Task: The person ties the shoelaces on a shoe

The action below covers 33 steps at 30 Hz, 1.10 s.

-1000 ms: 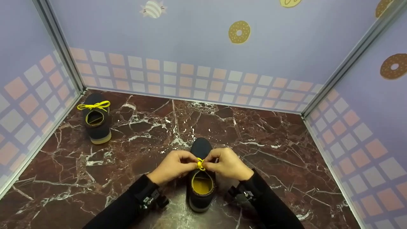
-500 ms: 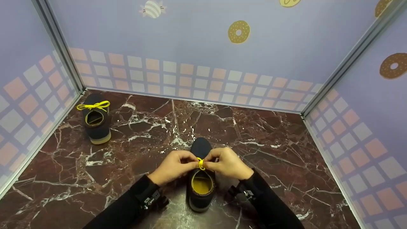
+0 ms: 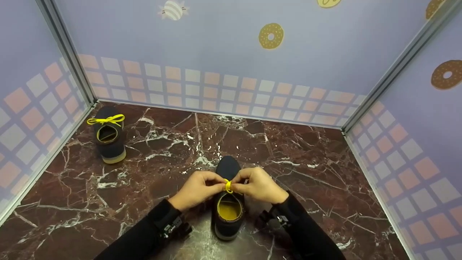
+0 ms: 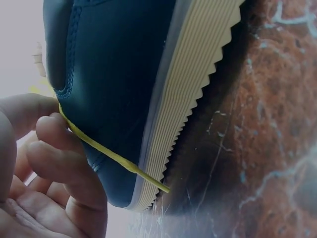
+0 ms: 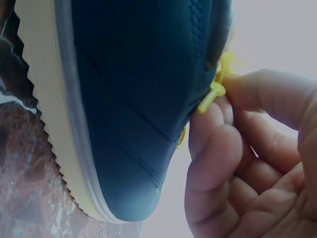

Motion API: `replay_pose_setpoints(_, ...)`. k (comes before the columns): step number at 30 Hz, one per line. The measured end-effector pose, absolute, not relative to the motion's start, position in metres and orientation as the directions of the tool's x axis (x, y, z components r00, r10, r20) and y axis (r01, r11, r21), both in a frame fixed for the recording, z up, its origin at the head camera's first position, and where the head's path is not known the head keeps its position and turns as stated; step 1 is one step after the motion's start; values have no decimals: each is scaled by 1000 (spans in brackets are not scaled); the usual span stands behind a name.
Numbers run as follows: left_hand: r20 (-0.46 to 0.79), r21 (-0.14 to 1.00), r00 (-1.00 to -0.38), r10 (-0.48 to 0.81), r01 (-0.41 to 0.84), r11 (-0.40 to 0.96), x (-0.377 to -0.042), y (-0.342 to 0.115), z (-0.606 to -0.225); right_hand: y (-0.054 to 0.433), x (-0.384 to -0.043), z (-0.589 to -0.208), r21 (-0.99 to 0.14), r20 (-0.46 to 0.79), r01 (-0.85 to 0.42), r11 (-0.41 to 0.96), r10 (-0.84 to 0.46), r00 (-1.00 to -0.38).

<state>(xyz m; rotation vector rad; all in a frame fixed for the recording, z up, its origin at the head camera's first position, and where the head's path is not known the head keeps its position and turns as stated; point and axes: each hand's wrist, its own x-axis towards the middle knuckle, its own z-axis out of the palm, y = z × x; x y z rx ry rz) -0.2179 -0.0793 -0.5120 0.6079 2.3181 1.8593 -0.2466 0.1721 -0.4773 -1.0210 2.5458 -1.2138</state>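
A dark blue shoe (image 3: 229, 226) with a cream ridged sole stands toe-away at the front middle. Over its opening sits a yellow shoelace (image 3: 228, 185), formed into a small loop between the two hands. My left hand (image 3: 196, 189) pinches the lace from the left between thumb and forefinger. In the left wrist view a loose lace end (image 4: 116, 157) hangs from those fingers across the shoe's side to the sole. From the right, my right hand (image 3: 258, 186) pinches the lace too. A short lace tip (image 5: 212, 97) sticks out by its fingertips in the right wrist view.
At the back left stands a second dark shoe (image 3: 112, 150), its yellow lace (image 3: 108, 120) tied in a bow. Both rest on a dark red marbled surface (image 3: 173, 151). Patterned lilac panels (image 3: 223, 43) with metal corner posts enclose the back and sides.
The yellow loop between my fingers has shifted slightly and looks narrower than a second ago. Both hands keep their places and the shoes have not moved.
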Motion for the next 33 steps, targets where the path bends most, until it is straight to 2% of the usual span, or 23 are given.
replay_pose_setpoints(8,167,953,-914,369,246,177,-217,-78,-513,175,-247,-475,-743,133,-496,449,-627,-767)
replay_pose_setpoints(14,121,965,-923,365,196,176,-217,-78,-513,177,-247,-473,-778,93,-448,440,-625,-775)
replay_pose_setpoints(22,96,970,-927,362,169,177,-216,-77,-511,178,-247,-471,-772,155,-483,413,-615,-773)
replay_pose_setpoints(33,103,970,-923,371,176,167,-216,-77,-511,170,-244,-474,-690,335,-659,299,-675,-657)
